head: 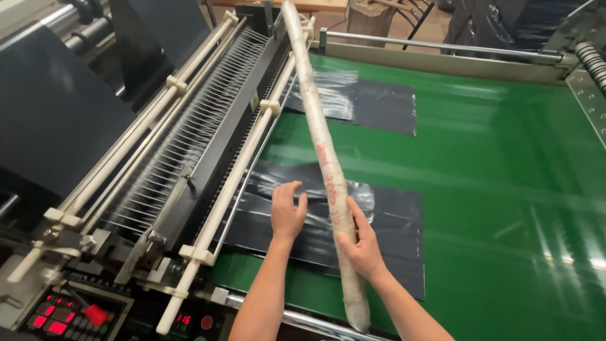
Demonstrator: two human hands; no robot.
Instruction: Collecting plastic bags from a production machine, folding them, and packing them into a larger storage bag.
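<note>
My right hand (361,243) grips a long pale stick wrapped in whitish tape (319,129) near its lower end; the stick slants up and away across the table toward the machine's far end. My left hand (287,211) hovers open, fingers apart, just left of the stick, over a stack of black plastic bags (391,221) lying on the green table (505,189). A second stack of black bags (379,107) lies farther back.
A bag-making machine with white rods and a row of thin wires (189,126) runs along the left. A control panel with red lit buttons (60,316) sits at the lower left. A metal rail (442,47) borders the table's far edge.
</note>
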